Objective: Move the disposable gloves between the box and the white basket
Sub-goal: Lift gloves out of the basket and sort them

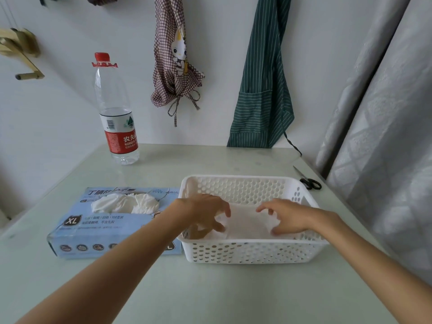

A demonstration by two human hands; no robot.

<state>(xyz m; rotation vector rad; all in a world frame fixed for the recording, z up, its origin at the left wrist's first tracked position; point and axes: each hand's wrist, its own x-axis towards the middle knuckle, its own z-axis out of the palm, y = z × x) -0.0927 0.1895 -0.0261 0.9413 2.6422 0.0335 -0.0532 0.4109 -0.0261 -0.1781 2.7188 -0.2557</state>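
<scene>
A white perforated basket (247,252) stands on the table right of centre. A flat stack of white disposable gloves (247,222) lies inside it. My left hand (205,212) reaches into the basket's left side, its curled fingers and thumb gripping the stack's left end. At the stack's right end, my right hand (288,218) grips the same way. A light blue glove box (105,226) lies just left of the basket, touching it. More white gloves (124,203) bulge from the box's top opening.
A water bottle (117,113) with a red cap stands at the back left. Black scissors (309,182) lie behind the basket near the right table edge. Two aprons hang on the wall, and a grey curtain (385,136) is at the right.
</scene>
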